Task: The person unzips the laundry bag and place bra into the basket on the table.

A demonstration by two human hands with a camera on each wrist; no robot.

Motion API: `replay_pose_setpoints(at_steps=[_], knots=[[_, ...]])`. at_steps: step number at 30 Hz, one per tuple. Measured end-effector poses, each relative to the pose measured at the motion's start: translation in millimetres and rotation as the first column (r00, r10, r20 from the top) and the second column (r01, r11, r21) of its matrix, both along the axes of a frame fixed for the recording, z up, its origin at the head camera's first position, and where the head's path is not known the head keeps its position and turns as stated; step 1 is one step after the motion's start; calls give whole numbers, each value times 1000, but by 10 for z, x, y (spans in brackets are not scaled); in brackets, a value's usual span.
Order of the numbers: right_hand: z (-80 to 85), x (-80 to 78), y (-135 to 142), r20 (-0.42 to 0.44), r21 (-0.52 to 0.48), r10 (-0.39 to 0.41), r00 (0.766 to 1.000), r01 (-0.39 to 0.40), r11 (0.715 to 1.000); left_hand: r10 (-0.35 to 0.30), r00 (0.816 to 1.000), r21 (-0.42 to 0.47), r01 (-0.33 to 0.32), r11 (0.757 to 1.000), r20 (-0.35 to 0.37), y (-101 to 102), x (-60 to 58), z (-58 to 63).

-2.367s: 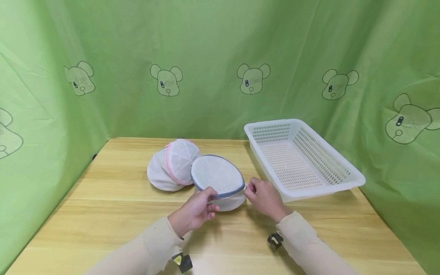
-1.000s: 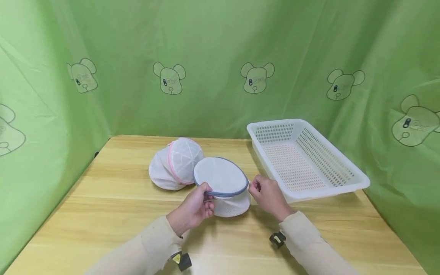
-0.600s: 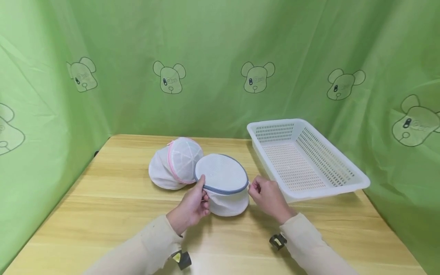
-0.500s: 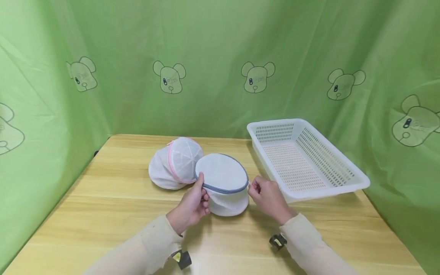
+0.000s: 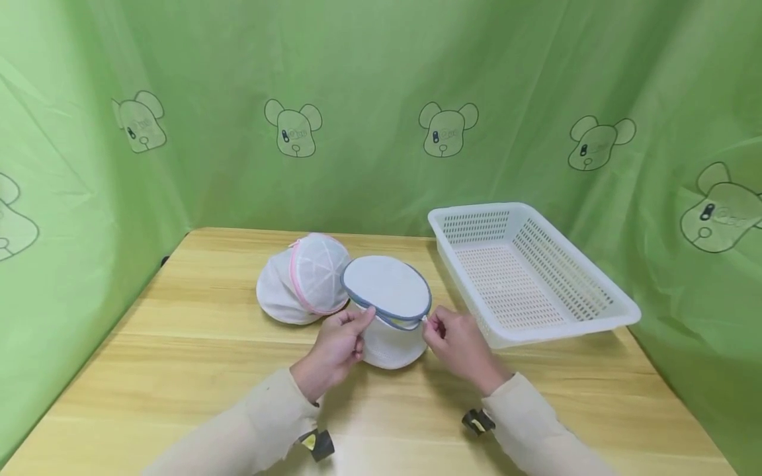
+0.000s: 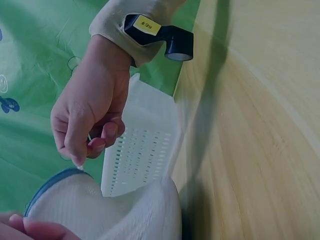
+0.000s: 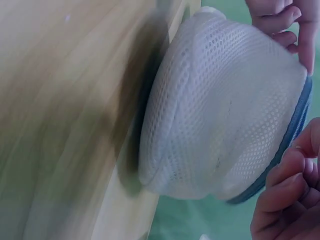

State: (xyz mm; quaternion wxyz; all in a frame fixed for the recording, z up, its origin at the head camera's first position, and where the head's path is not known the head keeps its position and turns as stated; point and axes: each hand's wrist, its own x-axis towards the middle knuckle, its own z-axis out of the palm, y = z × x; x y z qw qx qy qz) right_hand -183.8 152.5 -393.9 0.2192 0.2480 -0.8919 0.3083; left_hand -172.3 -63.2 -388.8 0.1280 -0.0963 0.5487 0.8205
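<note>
Working at a pale wood-grain table [image 5: 178,383], boxed in by creased green bear-print curtain [image 5: 369,185]. Pinching the blue zipper edge [image 7: 300,111] of a kinda roundish, super holey white mesh bag [image 5: 391,349] in the left hand [image 5: 335,347], its tiny pull [image 5: 424,319] in the right hand [image 5: 463,345], between a pink-zipped bag [image 5: 321,272] and slotted plastic basket [image 5: 500,281].

A white mesh bag [image 5: 388,287] is standing roughly upright over the wooden table [image 5: 178,370], its rounded lid facing up and tilting toward the wearer. A blue-grey zip band [image 7: 298,117] is circling the rim. Along the near right edge the zip is gaping, and a sliver of yellow is showing inside. A small pale pull [image 5: 425,319] is sitting at the right end of that gap. The netted wall is bulging at the base and creasing inward; whether the base is touching the wood is unclear.
</note>
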Motion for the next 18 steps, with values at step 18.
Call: replay_pose_setpoints(at_steps=[18], knots=[[27, 167, -264, -33, -63, 297, 954, -299, 952, -89, 995, -117, 94, 989, 48, 261, 117, 43]])
